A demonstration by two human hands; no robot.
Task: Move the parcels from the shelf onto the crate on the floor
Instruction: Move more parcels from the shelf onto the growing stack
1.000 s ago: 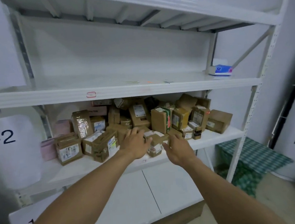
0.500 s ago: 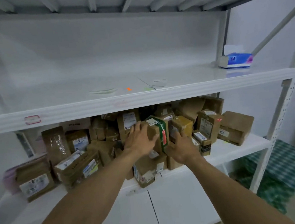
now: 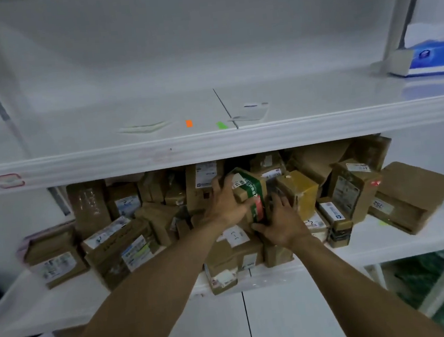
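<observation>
**Both hands close on a green-taped parcel**

Head view: the green-taped parcel stands upright in the middle of the heap of parcels on the lower shelf, just left of a yellow box. The left hand grips its left side, fingers curled round the upper edge. The right hand lies against its right face, fingers spread and fairly straight, thumb at the lower corner. The crate is out of view.

The parcel looks like stiff, taped cardboard, probably light and firm enough to squeeze. The tape may be slick, so opposite faces with a thumb under the base seem the safest hold. Neighbours lean close and may topple once it is lifted.
</observation>
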